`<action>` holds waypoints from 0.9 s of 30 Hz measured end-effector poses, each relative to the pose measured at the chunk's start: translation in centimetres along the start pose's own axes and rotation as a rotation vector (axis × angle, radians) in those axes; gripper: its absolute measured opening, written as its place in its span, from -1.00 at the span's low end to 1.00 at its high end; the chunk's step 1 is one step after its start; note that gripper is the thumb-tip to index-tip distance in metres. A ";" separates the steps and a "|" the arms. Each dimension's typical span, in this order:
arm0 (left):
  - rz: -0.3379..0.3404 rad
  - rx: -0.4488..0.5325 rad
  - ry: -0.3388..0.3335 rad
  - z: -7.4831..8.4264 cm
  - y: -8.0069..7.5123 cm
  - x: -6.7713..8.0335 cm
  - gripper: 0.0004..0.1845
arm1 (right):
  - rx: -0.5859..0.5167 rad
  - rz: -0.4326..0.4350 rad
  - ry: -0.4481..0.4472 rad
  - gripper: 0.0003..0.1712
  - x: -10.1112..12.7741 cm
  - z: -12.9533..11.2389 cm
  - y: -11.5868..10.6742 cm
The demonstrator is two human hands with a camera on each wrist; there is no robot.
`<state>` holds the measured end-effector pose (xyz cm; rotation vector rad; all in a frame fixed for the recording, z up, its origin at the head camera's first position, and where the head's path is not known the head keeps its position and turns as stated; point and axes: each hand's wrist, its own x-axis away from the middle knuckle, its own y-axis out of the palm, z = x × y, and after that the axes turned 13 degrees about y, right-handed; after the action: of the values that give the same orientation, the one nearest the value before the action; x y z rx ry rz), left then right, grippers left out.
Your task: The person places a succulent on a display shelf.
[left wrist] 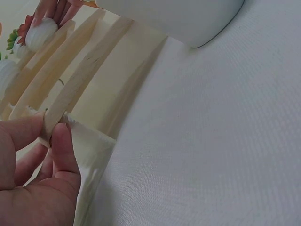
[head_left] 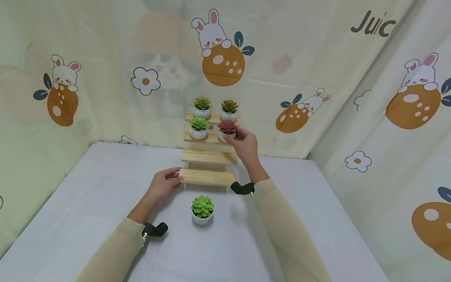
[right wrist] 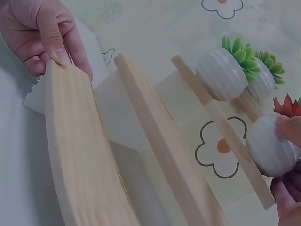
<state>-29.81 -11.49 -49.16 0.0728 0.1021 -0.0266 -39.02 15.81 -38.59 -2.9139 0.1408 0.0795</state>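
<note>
A stepped wooden stand (head_left: 209,156) with several pale planks rises at the back of the table. My left hand (head_left: 163,186) pinches the left end of its lowest plank (left wrist: 87,70) between thumb and fingers. On the second step from the top, my right hand (head_left: 245,144) holds the white pot of a red succulent (head_left: 227,127) at the right end. Beside it stands a bright green succulent (head_left: 199,123). Two more potted succulents, a green one (head_left: 202,103) and a brownish one (head_left: 229,106), occupy the top step.
In front of the stand, a light green succulent (head_left: 202,207) in a white pot sits on the white tabletop (head_left: 282,235). A printed curtain (head_left: 169,47) hangs right behind the stand and along both sides.
</note>
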 end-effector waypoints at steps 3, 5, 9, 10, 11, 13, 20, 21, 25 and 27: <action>0.001 -0.001 -0.002 0.0 0.1 0.0 -0.46 | -0.035 0.029 0.016 -0.35 0.6 0.1 -0.2; 0.001 -0.002 -0.002 0.0 0.1 0.0 -0.46 | -0.054 0.053 0.017 -0.36 1.1 0.3 -0.4; 0.004 0.001 -0.004 0.1 0.1 0.1 -0.46 | -0.095 0.084 -0.006 -0.37 2.2 1.0 -0.7; 0.005 -0.001 -0.004 0.1 0.1 0.1 -0.46 | -0.107 0.085 -0.014 -0.38 2.5 1.2 -0.7; 0.005 -0.001 -0.004 0.0 0.1 0.1 -0.46 | -0.123 0.086 -0.019 -0.39 2.9 1.4 -0.8; 0.008 -0.002 -0.005 0.0 0.0 0.1 -0.46 | -0.148 0.087 -0.025 -0.40 3.6 1.8 -0.8; 0.003 -0.012 -0.006 -0.1 -0.1 0.1 -0.46 | -0.209 0.054 -0.029 -0.44 6.0 3.3 -0.7; 0.000 -0.015 -0.004 -0.1 -0.1 0.1 -0.45 | -0.212 0.050 -0.029 -0.45 6.3 3.6 -0.7; 0.001 -0.019 -0.010 -0.1 0.0 0.1 -0.46 | -0.218 0.022 -0.015 -0.49 7.7 4.8 -0.7; 0.001 -0.021 -0.014 -0.1 0.0 0.0 -0.45 | -0.219 0.006 0.002 -0.51 8.5 5.2 -0.7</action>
<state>-29.78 -11.46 -49.21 0.0517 0.0888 -0.0251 -30.72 16.89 -44.09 -3.1317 0.1503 0.0981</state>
